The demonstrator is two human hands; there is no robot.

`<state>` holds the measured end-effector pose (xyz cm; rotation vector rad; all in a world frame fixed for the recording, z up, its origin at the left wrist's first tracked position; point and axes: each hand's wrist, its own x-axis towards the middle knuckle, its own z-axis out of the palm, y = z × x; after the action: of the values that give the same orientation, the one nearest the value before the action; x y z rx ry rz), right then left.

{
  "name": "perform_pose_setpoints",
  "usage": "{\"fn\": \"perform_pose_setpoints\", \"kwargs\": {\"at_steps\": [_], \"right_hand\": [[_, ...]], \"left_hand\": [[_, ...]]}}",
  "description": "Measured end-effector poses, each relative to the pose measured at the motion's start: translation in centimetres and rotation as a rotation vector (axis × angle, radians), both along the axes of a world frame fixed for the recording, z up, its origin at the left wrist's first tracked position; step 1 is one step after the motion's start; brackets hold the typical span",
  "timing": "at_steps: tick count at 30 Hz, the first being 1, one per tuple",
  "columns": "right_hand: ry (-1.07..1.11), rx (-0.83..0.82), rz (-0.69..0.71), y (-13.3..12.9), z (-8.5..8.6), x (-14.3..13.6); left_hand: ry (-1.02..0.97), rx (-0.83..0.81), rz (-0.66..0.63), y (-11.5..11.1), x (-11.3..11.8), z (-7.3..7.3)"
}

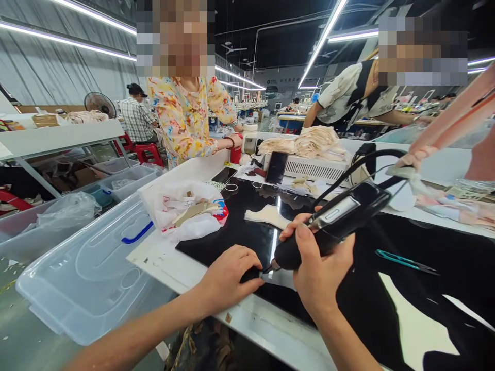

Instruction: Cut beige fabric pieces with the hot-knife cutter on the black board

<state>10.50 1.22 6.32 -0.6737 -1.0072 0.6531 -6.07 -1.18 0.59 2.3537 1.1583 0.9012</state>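
Note:
A black handheld tool (344, 208) with a silver plate and a cable is gripped by my right hand (319, 265); its narrow tip points down and left. Close to that tip, my left hand (232, 273) pinches a small dark object (250, 274) at the black mat (228, 242). What the object is cannot be made out. A pale cut piece (268, 215) lies behind the tool's tip. Further right on the mat are a teal pair of tweezers (404, 261) and a large cream piece (415, 322).
A plastic bag of scraps (189, 208) rests at the table's left. Behind stand a phone (276, 167) and stacked cloth (309, 141). A lidded clear bin (88, 257) is left of the table. Two people are across the table; one's flowered sleeve (166, 113) shows.

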Motion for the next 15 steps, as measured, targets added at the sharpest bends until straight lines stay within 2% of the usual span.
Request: {"fn": "perform_pose_setpoints", "kwargs": {"at_steps": [6, 15], "right_hand": [[0.008, 0.009, 0.017, 0.10, -0.27, -0.51], [-0.013, 0.021, 0.016, 0.22, -0.26, -0.46]], "left_hand": [[-0.136, -0.090, 0.051, 0.25, -0.33, 0.33], [-0.157, -0.121, 0.068, 0.08, -0.34, 0.18]]}}
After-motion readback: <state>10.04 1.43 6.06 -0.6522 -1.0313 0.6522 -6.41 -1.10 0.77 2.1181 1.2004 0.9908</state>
